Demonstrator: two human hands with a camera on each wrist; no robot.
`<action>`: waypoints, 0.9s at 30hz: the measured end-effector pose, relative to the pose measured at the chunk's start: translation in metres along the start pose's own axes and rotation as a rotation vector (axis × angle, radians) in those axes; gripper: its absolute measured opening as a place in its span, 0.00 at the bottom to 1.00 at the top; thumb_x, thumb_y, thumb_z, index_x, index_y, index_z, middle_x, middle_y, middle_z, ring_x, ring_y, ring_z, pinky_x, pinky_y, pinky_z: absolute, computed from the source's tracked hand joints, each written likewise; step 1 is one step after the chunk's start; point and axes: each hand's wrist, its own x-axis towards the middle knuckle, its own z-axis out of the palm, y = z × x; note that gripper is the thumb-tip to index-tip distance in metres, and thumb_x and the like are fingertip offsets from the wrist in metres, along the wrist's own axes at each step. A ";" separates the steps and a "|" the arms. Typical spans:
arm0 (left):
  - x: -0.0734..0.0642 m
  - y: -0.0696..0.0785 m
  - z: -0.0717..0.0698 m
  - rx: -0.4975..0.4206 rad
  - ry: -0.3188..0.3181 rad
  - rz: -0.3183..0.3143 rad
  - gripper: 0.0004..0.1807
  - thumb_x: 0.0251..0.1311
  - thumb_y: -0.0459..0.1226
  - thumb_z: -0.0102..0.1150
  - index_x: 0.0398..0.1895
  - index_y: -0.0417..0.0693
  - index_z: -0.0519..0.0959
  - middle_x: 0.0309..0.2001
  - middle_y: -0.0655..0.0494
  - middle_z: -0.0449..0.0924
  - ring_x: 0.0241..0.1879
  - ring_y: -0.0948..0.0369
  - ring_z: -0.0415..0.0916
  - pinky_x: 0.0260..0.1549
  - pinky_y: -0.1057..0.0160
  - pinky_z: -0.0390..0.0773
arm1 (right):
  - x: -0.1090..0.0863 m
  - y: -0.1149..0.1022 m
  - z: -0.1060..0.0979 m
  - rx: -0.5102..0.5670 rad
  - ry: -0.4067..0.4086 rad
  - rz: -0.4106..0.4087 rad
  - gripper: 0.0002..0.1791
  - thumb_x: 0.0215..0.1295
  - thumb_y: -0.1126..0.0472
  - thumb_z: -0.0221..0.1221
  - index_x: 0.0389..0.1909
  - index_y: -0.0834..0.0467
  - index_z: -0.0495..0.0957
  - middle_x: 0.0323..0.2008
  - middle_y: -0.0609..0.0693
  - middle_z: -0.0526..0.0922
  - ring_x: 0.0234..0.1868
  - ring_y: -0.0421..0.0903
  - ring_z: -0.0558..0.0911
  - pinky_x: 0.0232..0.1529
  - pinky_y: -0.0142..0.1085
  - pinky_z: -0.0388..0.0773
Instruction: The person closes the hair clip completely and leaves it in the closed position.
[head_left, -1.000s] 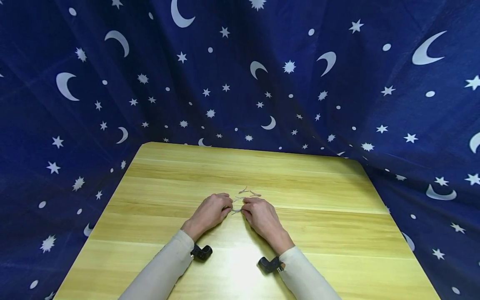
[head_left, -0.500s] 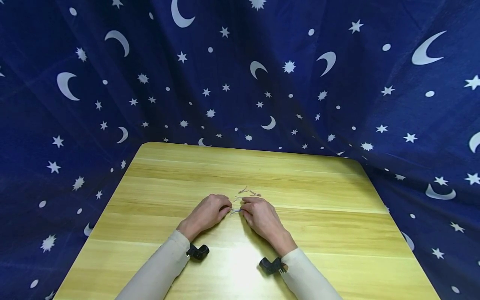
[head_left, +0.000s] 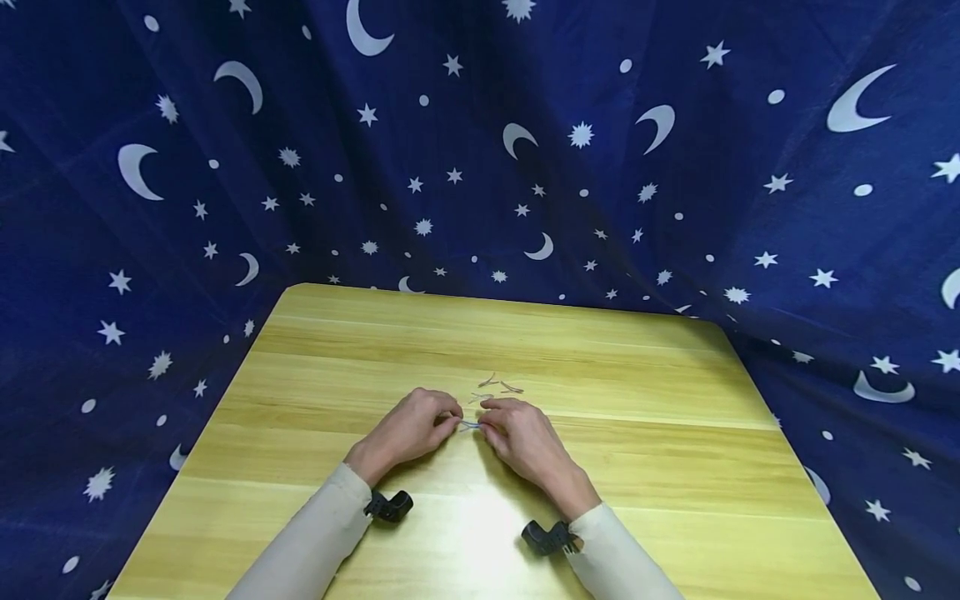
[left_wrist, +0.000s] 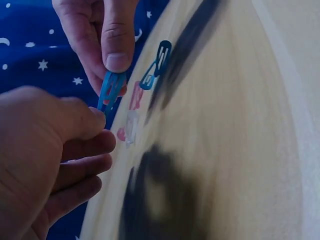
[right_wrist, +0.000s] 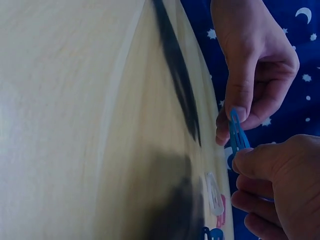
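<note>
A blue snap hair clip (left_wrist: 111, 90) is stretched between both hands above the table. One end sits in the pinch of my left hand's (head_left: 408, 427) thumb and finger; the thumb and fingertip of my right hand (head_left: 527, 443) grip the other. In the left wrist view the clip's slotted frame shows, while its ends are covered by fingertips. The left hand's remaining fingers are loosely bent beneath, as the left wrist view shows. Just beyond the hands lie more hair clips: blue (left_wrist: 155, 65), pink (left_wrist: 136, 95) and whitish (right_wrist: 214, 195).
The wooden table (head_left: 600, 358) spreads around the hands, with a bright glare near its front. Behind and beside it hangs a dark blue curtain (head_left: 465, 125) printed with moons and stars. Each wrist carries a black camera (head_left: 390, 506).
My left hand has drawn slightly left, so more of the blue clip shows between the hands. The right hand has shifted only a little. The clips lying on the table stay in place.
</note>
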 end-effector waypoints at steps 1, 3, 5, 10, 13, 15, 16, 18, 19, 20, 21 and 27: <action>0.000 0.001 -0.001 -0.007 0.000 -0.001 0.05 0.72 0.33 0.70 0.45 0.47 0.92 0.46 0.55 0.94 0.46 0.60 0.91 0.50 0.60 0.91 | 0.000 0.000 -0.001 0.004 0.002 0.001 0.04 0.72 0.62 0.72 0.44 0.55 0.93 0.57 0.53 0.92 0.59 0.53 0.91 0.62 0.48 0.88; -0.001 0.003 -0.004 -0.021 0.005 -0.002 0.06 0.72 0.33 0.69 0.46 0.45 0.92 0.46 0.53 0.94 0.48 0.58 0.91 0.52 0.57 0.91 | 0.000 -0.001 -0.002 0.013 0.005 0.000 0.04 0.72 0.62 0.72 0.43 0.55 0.93 0.57 0.53 0.92 0.59 0.53 0.91 0.62 0.48 0.88; -0.003 0.005 -0.005 -0.035 -0.004 -0.010 0.08 0.72 0.34 0.68 0.48 0.44 0.92 0.47 0.52 0.94 0.50 0.57 0.91 0.55 0.55 0.90 | -0.001 -0.002 -0.003 0.022 0.002 0.001 0.04 0.72 0.62 0.72 0.43 0.55 0.93 0.57 0.53 0.92 0.59 0.53 0.91 0.62 0.47 0.88; -0.005 0.006 -0.006 -0.066 -0.033 -0.020 0.12 0.70 0.39 0.70 0.50 0.43 0.91 0.49 0.53 0.94 0.52 0.58 0.91 0.57 0.56 0.89 | -0.001 -0.005 -0.005 0.032 0.002 -0.003 0.04 0.72 0.61 0.71 0.43 0.54 0.93 0.57 0.52 0.92 0.58 0.52 0.91 0.62 0.47 0.88; -0.006 0.006 -0.007 -0.075 -0.033 -0.018 0.13 0.68 0.42 0.73 0.49 0.44 0.92 0.48 0.55 0.94 0.51 0.60 0.90 0.56 0.57 0.89 | -0.001 -0.006 -0.006 0.030 0.012 -0.005 0.04 0.72 0.62 0.72 0.42 0.54 0.93 0.57 0.52 0.92 0.58 0.51 0.91 0.62 0.46 0.88; -0.007 0.005 -0.007 -0.077 -0.032 -0.015 0.12 0.67 0.42 0.74 0.49 0.46 0.92 0.47 0.56 0.94 0.50 0.61 0.90 0.56 0.58 0.89 | -0.001 -0.006 -0.007 0.032 0.015 -0.005 0.03 0.72 0.62 0.72 0.42 0.54 0.93 0.57 0.51 0.92 0.58 0.51 0.91 0.62 0.46 0.88; -0.007 0.005 -0.007 -0.078 -0.032 -0.013 0.12 0.67 0.42 0.74 0.48 0.46 0.92 0.47 0.56 0.94 0.50 0.61 0.90 0.55 0.59 0.89 | 0.000 -0.006 -0.008 0.034 0.016 -0.005 0.03 0.72 0.62 0.72 0.42 0.54 0.93 0.57 0.51 0.92 0.58 0.51 0.91 0.62 0.46 0.88; -0.007 0.005 -0.007 -0.081 -0.032 -0.009 0.11 0.67 0.41 0.74 0.48 0.47 0.92 0.47 0.56 0.94 0.49 0.62 0.91 0.55 0.59 0.89 | 0.000 -0.007 -0.008 0.036 0.016 -0.008 0.03 0.72 0.62 0.72 0.42 0.54 0.93 0.57 0.51 0.92 0.58 0.51 0.91 0.62 0.46 0.88; -0.007 0.006 -0.008 -0.082 -0.031 -0.007 0.10 0.67 0.40 0.75 0.47 0.47 0.92 0.46 0.56 0.94 0.49 0.62 0.91 0.54 0.59 0.90 | 0.000 -0.007 -0.008 0.038 0.016 -0.010 0.03 0.72 0.62 0.72 0.42 0.54 0.93 0.57 0.52 0.92 0.58 0.51 0.91 0.62 0.46 0.88; -0.007 0.005 -0.008 -0.082 -0.029 -0.003 0.09 0.67 0.40 0.75 0.47 0.47 0.92 0.46 0.56 0.94 0.48 0.62 0.91 0.54 0.59 0.90 | 0.000 -0.007 -0.008 0.039 0.015 -0.012 0.03 0.72 0.62 0.71 0.42 0.55 0.93 0.57 0.52 0.92 0.58 0.51 0.91 0.62 0.46 0.88; -0.007 0.006 -0.008 -0.081 -0.027 0.000 0.09 0.67 0.39 0.75 0.46 0.47 0.92 0.45 0.56 0.94 0.48 0.61 0.91 0.54 0.59 0.90 | 0.000 -0.007 -0.008 0.041 0.015 -0.015 0.03 0.72 0.62 0.71 0.42 0.55 0.93 0.57 0.52 0.92 0.58 0.51 0.91 0.62 0.46 0.88; -0.007 0.007 -0.010 -0.091 -0.014 0.011 0.06 0.68 0.36 0.74 0.45 0.47 0.92 0.44 0.55 0.94 0.47 0.61 0.92 0.52 0.58 0.91 | 0.000 -0.008 -0.008 0.043 0.018 -0.024 0.03 0.72 0.62 0.71 0.41 0.55 0.92 0.56 0.53 0.93 0.58 0.52 0.91 0.62 0.46 0.88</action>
